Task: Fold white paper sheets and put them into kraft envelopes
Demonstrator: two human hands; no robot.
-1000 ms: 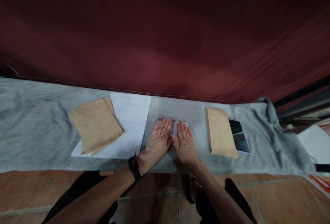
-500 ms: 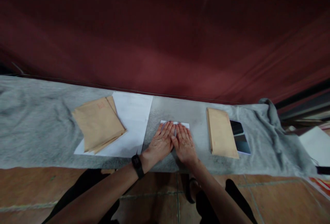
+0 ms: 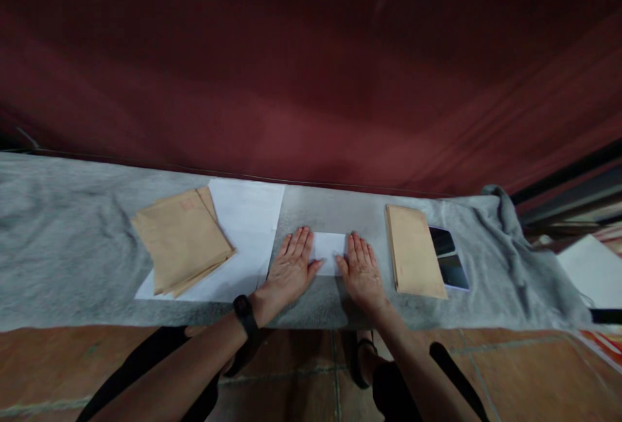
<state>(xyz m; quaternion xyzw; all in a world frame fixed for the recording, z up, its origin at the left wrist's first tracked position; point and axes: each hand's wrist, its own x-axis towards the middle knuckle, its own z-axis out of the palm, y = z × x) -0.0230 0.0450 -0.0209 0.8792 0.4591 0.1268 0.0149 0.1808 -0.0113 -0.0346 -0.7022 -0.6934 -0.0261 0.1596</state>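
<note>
A small folded sheet of white paper (image 3: 329, 255) lies on the grey cloth, its middle showing between my hands. My left hand (image 3: 293, 263) presses flat over its left end, fingers stretched out and thumb pointing inward. Over the right end rests my right hand (image 3: 360, 271), also flat, with its thumb on the paper. Left of my hands, several brown envelopes (image 3: 183, 237) sit in a loose pile on larger white sheets (image 3: 250, 214). To the right stands a neater stack of brown envelopes (image 3: 416, 252).
A phone (image 3: 449, 258) lies partly under the right-hand stack. The grey cloth (image 3: 72, 240) covers a long narrow surface, bunched at its right end. A dark red panel (image 3: 291, 85) rises behind it. A white object (image 3: 590, 273) sits at far right.
My hands have slid apart along the folded paper, left hand to the left and right hand to the right, uncovering its middle. The envelopes stay where they were.
</note>
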